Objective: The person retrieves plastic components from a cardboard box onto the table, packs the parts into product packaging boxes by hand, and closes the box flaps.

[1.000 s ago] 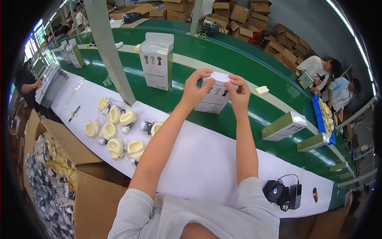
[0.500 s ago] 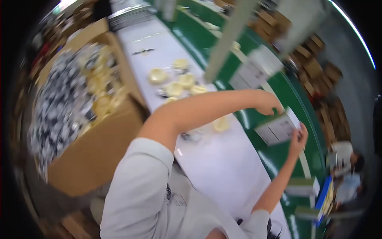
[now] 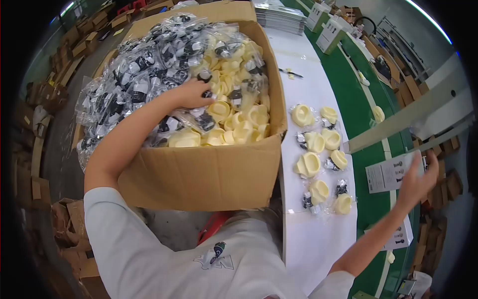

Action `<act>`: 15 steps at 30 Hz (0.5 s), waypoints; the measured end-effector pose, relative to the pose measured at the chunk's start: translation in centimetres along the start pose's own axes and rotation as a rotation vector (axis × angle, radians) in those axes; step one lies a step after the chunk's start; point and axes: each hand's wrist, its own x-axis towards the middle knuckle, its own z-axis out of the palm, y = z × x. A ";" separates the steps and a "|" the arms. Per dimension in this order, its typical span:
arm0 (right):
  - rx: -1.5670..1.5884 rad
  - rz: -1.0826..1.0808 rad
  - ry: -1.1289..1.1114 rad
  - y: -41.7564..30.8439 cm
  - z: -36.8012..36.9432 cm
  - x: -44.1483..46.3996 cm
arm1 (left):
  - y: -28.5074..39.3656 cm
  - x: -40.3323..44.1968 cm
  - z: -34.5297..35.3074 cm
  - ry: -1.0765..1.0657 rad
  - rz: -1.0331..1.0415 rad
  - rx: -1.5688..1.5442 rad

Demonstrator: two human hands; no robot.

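Note:
My left hand (image 3: 193,94) reaches into a large cardboard box (image 3: 209,174), its fingers closed at a small bagged black part (image 3: 206,93). Around it lie clear bags of black and white parts (image 3: 139,89) and cream-coloured cup-shaped pieces (image 3: 244,127). Slightly blurred, my right hand (image 3: 420,179) is over the green conveyor with its fingers stretched and apart, holding nothing visible. A white printed carton (image 3: 383,175) stands on the conveyor just left of it; I cannot tell whether they touch.
On the white table (image 3: 318,249) lie several cream pieces (image 3: 318,192) with bagged parts, and a dark pen-like tool (image 3: 291,73). A stack of flat sheets (image 3: 281,20) sits at its far end. Beside the table runs the green conveyor (image 3: 366,104), with a pale post (image 3: 408,117) rising there.
My left hand has left the carton over the conveyor and gone into the large box. My right hand has come off the carton. The view has swung left.

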 end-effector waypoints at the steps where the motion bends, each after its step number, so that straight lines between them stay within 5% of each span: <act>1: 0.196 -0.002 -0.072 -5.3 2.0 1.0 | 0.0 0.4 -0.3 -0.004 -0.006 0.007; 5: 0.812 -0.373 -0.540 -20.3 12.0 0.1 | 0.1 2.1 -0.1 -0.061 -0.067 -0.089; 10: 0.273 -0.868 -1.395 -32.5 22.6 -5.9 | 0.1 0.4 -4.2 0.219 -0.133 -0.373; 12: 0.113 -1.013 -1.485 -34.7 25.0 -9.1 | -0.4 0.1 -5.7 0.361 -0.122 -0.556; 15: 0.279 -0.949 -1.435 -34.0 26.6 -10.5 | 0.2 -0.6 -7.4 0.514 -0.109 -0.673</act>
